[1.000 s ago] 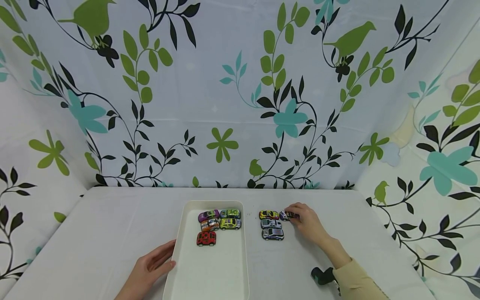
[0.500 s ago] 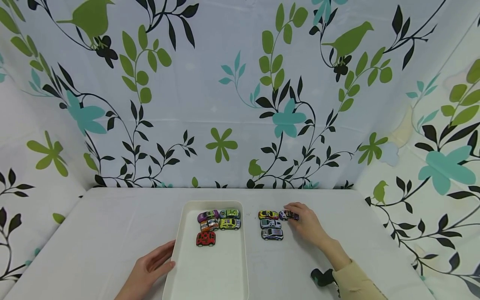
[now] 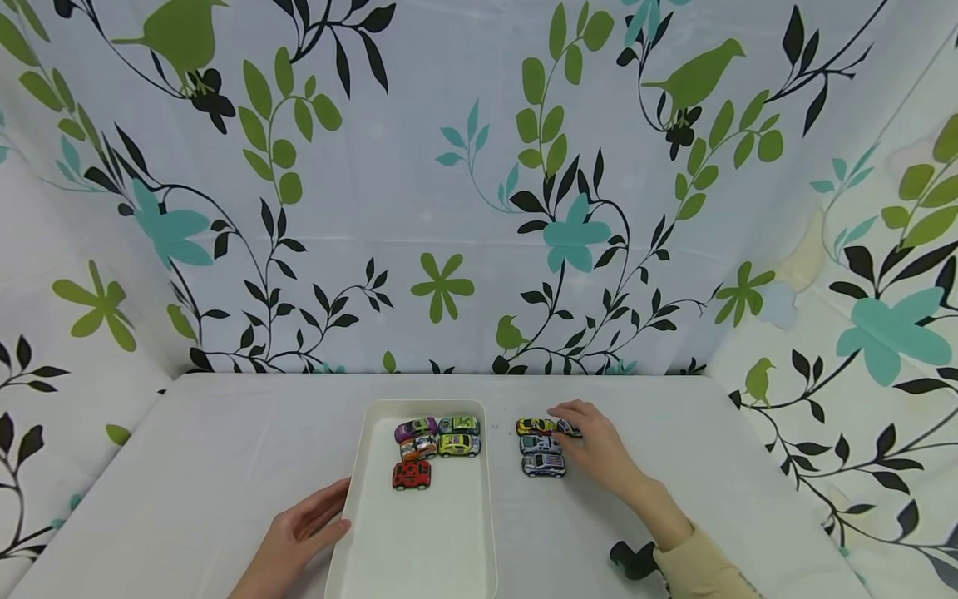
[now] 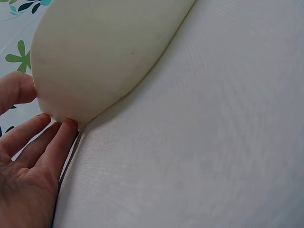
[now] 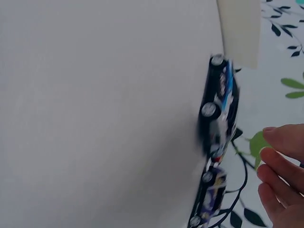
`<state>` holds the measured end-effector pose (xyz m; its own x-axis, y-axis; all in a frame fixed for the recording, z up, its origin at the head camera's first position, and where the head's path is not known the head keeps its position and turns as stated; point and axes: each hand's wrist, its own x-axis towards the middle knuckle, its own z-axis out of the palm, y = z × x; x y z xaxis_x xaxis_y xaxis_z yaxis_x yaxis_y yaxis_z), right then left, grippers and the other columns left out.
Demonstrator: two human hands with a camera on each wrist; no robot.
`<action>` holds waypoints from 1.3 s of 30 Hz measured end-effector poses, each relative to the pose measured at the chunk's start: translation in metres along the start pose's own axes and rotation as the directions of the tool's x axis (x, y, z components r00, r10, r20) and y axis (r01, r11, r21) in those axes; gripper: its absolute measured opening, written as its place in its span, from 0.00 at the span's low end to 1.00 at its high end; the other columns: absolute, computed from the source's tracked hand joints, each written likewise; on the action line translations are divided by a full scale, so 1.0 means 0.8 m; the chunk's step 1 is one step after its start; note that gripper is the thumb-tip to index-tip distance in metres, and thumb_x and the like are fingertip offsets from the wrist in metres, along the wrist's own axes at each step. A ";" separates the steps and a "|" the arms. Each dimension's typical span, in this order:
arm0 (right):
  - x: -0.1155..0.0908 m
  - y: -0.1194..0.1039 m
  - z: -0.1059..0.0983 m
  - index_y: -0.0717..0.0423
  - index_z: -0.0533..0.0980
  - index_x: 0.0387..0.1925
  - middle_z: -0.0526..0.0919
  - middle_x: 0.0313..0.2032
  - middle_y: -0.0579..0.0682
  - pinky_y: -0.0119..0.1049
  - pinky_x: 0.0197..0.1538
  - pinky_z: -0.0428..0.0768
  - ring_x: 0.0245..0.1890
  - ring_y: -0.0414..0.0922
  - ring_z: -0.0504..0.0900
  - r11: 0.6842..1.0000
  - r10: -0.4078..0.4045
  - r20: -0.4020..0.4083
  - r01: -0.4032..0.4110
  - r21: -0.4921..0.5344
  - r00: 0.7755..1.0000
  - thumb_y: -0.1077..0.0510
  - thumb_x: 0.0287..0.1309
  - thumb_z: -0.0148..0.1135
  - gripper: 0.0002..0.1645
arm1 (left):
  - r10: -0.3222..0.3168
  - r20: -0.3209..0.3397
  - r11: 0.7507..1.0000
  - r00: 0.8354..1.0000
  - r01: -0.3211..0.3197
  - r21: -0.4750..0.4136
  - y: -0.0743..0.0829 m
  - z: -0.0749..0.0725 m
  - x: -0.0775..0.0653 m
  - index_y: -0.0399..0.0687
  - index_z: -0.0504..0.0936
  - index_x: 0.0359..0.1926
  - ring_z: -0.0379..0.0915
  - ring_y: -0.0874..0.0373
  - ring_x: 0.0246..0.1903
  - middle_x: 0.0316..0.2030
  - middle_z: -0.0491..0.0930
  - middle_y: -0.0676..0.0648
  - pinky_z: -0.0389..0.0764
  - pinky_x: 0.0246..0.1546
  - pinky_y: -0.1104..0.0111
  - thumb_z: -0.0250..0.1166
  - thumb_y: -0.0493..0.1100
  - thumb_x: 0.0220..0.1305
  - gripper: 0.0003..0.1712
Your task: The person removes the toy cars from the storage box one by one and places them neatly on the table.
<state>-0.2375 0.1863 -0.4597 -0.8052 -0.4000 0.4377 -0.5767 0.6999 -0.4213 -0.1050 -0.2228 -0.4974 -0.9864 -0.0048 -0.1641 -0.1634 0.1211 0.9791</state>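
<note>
My left hand (image 3: 299, 537) rests against the left wall of a white tray (image 3: 490, 532); in the left wrist view its thumb and fingertips touch the outer side. My right hand (image 3: 602, 445) hovers over the table by a small group of toy cars, with nothing visible between its fingers in the right wrist view. Beneath its fingertips a dark toy car (image 3: 569, 428) is partly hidden. Left of it sit a yellow toy car (image 3: 535, 426), a light blue-grey toy car (image 3: 540, 445) and a silver toy car (image 3: 544, 466). The right wrist view shows a purple car (image 5: 213, 194) lined up with a silver-and-blue car (image 5: 219, 104).
Inside the tray's far half stand several more toy cars, including a red one (image 3: 412, 475) and a yellow-green one (image 3: 460, 446). A black object (image 3: 634, 560) is near the right sleeve. Leaf-patterned cloth (image 3: 449, 208) rises behind the white table (image 3: 224, 466).
My right hand moves slightly left, from pinching the dark car to above it, now covering more of it. My left hand and the tray stay where they were.
</note>
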 end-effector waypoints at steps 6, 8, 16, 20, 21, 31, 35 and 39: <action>0.005 -0.030 0.003 0.56 0.78 0.49 0.79 0.48 0.48 0.43 0.51 0.79 0.52 0.46 0.76 0.999 -0.041 0.023 0.041 0.025 0.999 0.62 0.51 0.69 0.21 | 0.017 0.010 1.000 1.000 -0.017 -0.012 -0.002 -0.001 0.000 0.44 0.67 0.65 0.63 0.49 0.63 0.64 0.67 0.42 0.76 0.53 0.71 0.67 0.44 0.58 0.35; 0.007 -0.039 0.004 0.57 0.78 0.49 0.79 0.49 0.49 0.44 0.51 0.79 0.52 0.46 0.76 0.998 -0.049 0.030 0.048 0.034 0.998 0.61 0.51 0.69 0.21 | 0.017 0.011 1.000 1.000 -0.017 -0.016 -0.002 -0.001 0.000 0.44 0.67 0.65 0.63 0.49 0.63 0.64 0.67 0.41 0.76 0.52 0.70 0.66 0.44 0.58 0.35; 0.016 -0.065 0.011 0.52 0.79 0.49 0.79 0.49 0.46 0.42 0.53 0.78 0.52 0.43 0.76 0.997 -0.061 0.064 0.059 0.042 0.996 0.59 0.54 0.67 0.19 | 0.010 0.004 1.000 1.000 -0.010 -0.016 -0.002 0.000 0.000 0.44 0.67 0.65 0.63 0.48 0.63 0.63 0.67 0.41 0.76 0.53 0.70 0.66 0.43 0.58 0.34; 0.023 -0.078 0.018 0.51 0.78 0.50 0.79 0.50 0.45 0.41 0.54 0.77 0.53 0.43 0.76 0.997 -0.061 0.119 0.057 0.044 0.991 0.57 0.56 0.65 0.19 | -0.007 0.005 1.000 1.000 0.007 -0.018 -0.001 0.000 0.000 0.45 0.67 0.65 0.63 0.48 0.63 0.64 0.66 0.41 0.76 0.53 0.69 0.67 0.44 0.58 0.35; 0.025 -0.081 0.019 0.51 0.78 0.51 0.79 0.50 0.45 0.41 0.55 0.77 0.53 0.42 0.76 0.997 -0.062 0.135 0.056 0.047 0.989 0.56 0.57 0.65 0.19 | -0.011 0.005 1.000 1.000 0.011 -0.019 -0.001 0.000 0.000 0.45 0.67 0.65 0.63 0.48 0.63 0.64 0.66 0.41 0.76 0.53 0.69 0.67 0.44 0.58 0.35; 0.044 -0.109 0.037 0.57 0.77 0.52 0.80 0.50 0.49 0.43 0.55 0.77 0.53 0.46 0.76 0.994 -0.111 0.232 0.104 0.043 0.966 0.57 0.56 0.65 0.21 | 0.010 0.014 1.000 1.000 -0.010 -0.017 -0.002 -0.002 0.000 0.45 0.67 0.65 0.63 0.47 0.63 0.64 0.67 0.41 0.77 0.52 0.68 0.66 0.45 0.59 0.34; 0.051 -0.116 0.046 0.58 0.76 0.53 0.79 0.51 0.50 0.42 0.55 0.77 0.53 0.46 0.76 0.993 -0.111 0.283 0.114 0.008 0.953 0.57 0.56 0.65 0.23 | 0.014 0.026 1.000 1.000 -0.013 -0.027 -0.003 -0.002 -0.001 0.45 0.66 0.65 0.63 0.47 0.63 0.64 0.66 0.41 0.77 0.52 0.69 0.66 0.45 0.59 0.34; 0.056 -0.122 0.053 0.59 0.76 0.53 0.79 0.51 0.50 0.41 0.56 0.76 0.54 0.47 0.76 0.993 -0.108 0.317 0.116 -0.006 0.942 0.57 0.55 0.66 0.23 | 0.024 0.034 0.999 0.999 -0.023 -0.025 -0.003 -0.004 -0.003 0.45 0.67 0.65 0.63 0.49 0.63 0.64 0.67 0.41 0.76 0.51 0.73 0.65 0.44 0.59 0.34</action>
<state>-0.2230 0.0750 -0.4325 -0.7399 -0.6402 0.2066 -0.6656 0.6524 -0.3624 -0.1027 -0.2259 -0.4987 -0.9890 0.0320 -0.1443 -0.1407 0.0961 0.9854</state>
